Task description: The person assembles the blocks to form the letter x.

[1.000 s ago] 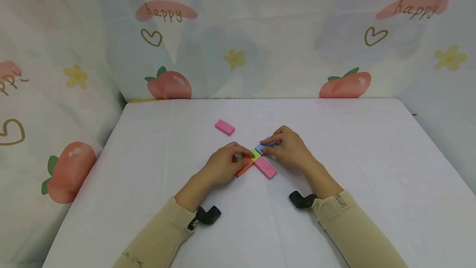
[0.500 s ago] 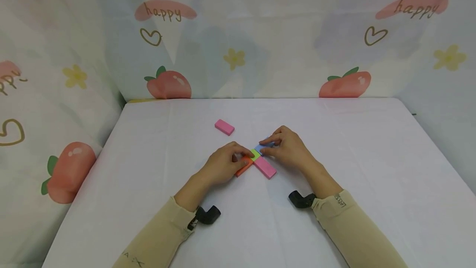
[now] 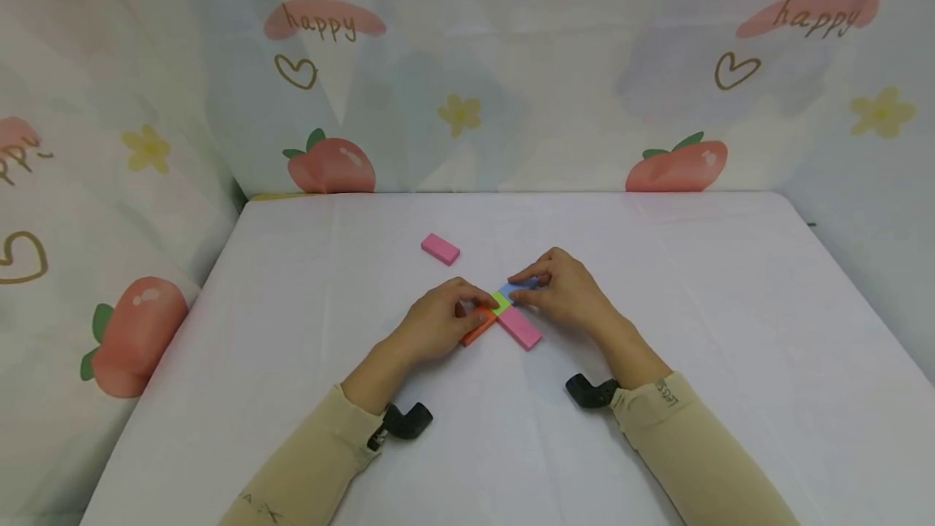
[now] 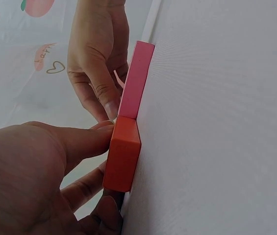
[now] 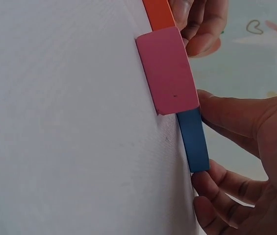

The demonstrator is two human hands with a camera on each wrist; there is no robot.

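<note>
Sleeves (image 3: 292,465) are cut off below. On the table (image 3: 511,445), a pink block (image 3: 519,329) touches a partly hidden green block (image 3: 501,302). The left hand (image 3: 441,321) pinches an orange block (image 4: 122,159), the right hand (image 3: 570,291) a blue block (image 5: 193,141) — both partly covered. Beyond lies another pink block (image 3: 441,249).

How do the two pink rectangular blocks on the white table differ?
The far pink rectangular block lies alone; the near pink rectangular block adjoins the lime-green block. In the head view, the far one sits leftward, the near one rightward. Both share colour and a similar slant.
</note>
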